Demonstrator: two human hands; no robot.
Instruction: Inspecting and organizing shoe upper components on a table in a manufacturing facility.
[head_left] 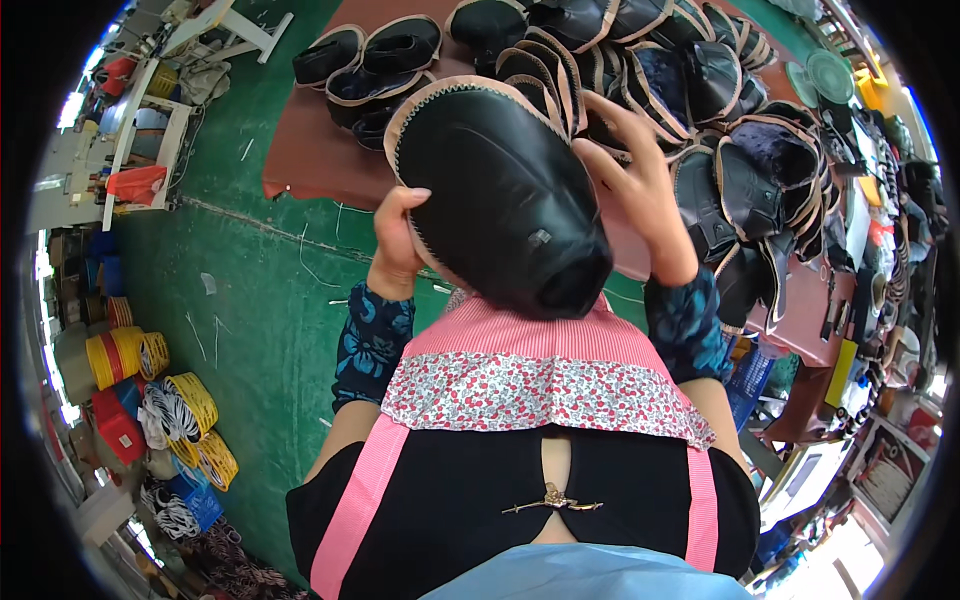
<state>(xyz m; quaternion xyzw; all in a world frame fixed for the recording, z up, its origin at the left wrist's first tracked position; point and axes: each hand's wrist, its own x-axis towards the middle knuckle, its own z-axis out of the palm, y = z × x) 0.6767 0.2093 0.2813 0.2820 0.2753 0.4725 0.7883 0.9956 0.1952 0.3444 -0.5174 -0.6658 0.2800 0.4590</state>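
My left hand (pixel 398 240) has its fingers curled onto the near rim of a black shoe upper (pixel 500 190), thumb pressing the leather — a firm grip. My right hand (pixel 640 190) clasps the upper's far edge at about three o'clock, fingers spread along its side. The upper sits raised between both hands at picture centre, its tan-stitched rim toward eleven o'clock and its open end toward five. Beyond it, from twelve to three o'clock, a pile of uppers (pixel 700 110) covers a brown table (pixel 310 150). Yellow baskets (pixel 185 410) stand at eight o'clock on the green floor (pixel 260 320).
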